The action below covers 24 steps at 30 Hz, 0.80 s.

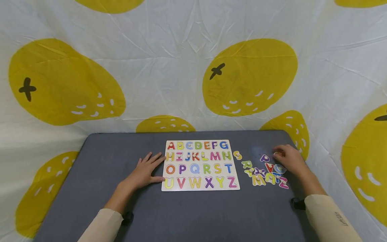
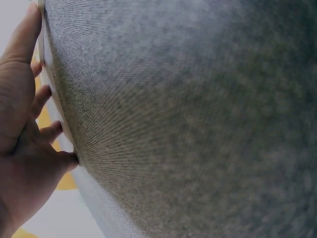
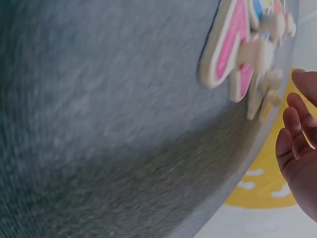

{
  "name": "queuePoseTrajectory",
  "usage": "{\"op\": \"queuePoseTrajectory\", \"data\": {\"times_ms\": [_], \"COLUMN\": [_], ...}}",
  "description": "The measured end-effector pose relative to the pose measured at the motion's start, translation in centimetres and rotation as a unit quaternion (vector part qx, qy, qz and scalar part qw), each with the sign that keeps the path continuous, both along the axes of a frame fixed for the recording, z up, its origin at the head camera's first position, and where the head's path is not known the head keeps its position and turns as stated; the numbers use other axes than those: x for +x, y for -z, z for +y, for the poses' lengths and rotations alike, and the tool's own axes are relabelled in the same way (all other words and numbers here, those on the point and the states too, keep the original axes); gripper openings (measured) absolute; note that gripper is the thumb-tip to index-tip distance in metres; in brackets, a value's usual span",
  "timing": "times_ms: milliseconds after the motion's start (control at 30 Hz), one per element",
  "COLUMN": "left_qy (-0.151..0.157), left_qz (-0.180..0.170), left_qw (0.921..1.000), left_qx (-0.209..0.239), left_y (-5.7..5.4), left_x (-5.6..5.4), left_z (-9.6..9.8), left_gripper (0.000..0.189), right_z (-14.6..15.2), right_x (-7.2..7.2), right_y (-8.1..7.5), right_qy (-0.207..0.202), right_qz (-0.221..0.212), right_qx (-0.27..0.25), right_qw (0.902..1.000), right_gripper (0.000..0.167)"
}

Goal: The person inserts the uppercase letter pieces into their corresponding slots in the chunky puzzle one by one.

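Observation:
A pale alphabet puzzle board (image 1: pixel 196 189) lies on the table, with knobbed letters in its upper two rows and knobless letter slots below. My left hand (image 1: pixel 143 173) is spread flat beside it, fingertips and thumb touching its left edge. Over the far right of the table, my right hand (image 1: pixel 290 158) pinches a small letter piece, mostly hidden by the fingers. Loose knobbed letters lie below and left of that hand, among them a purple P (image 1: pixel 264 158), a red V (image 1: pixel 269 167) and a pink Z (image 1: pixel 283 183), also in the right wrist view.
A yellow S (image 1: pixel 237 155) and a green R (image 1: pixel 247 164) lie close to the board's right side. Some loose letters overlap in the pile. Behind the dark grey table (image 1: pixel 193 218) hangs a white cloth (image 1: pixel 163 84) with yellow fruit shapes.

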State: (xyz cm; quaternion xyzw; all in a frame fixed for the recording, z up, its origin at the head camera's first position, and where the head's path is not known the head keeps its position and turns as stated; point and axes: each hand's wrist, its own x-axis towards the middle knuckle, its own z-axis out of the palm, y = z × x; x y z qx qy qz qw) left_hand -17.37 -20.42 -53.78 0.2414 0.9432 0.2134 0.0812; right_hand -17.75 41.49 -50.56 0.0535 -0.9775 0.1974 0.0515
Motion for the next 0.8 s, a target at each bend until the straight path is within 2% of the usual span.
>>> {"op": "queuePoseTrajectory", "data": {"times_ms": [100, 367, 600, 800], "left_qy": [0.000, -0.003, -0.003, -0.002], "left_qz": [-0.003, 0.001, 0.003, 0.007], "left_qw": [1.0000, 1.0000, 1.0000, 1.0000], "left_qx": [0.000, -0.002, -0.004, -0.001], "left_y": [-0.1, 0.0, 0.3, 0.3], "left_x": [0.0, 0.1, 0.1, 0.0], "left_z": [0.1, 0.0, 0.0, 0.0], "left_gripper": [0.093, 0.094, 0.094, 0.094], "right_z": [0.7, 1.5, 1.5, 0.8], "right_x": [0.1, 0.2, 0.3, 0.4], "right_y": [0.4, 1.0, 1.3, 0.3], "right_qy": [0.020, 0.042, 0.053, 0.050], "right_qz": [-0.014, -0.050, -0.032, -0.026], "right_qx": [0.003, -0.003, -0.003, 0.002], "right_qw": [0.9997, 0.9979, 0.9981, 0.9984], "right_gripper": [0.032, 0.031, 0.024, 0.028]}}
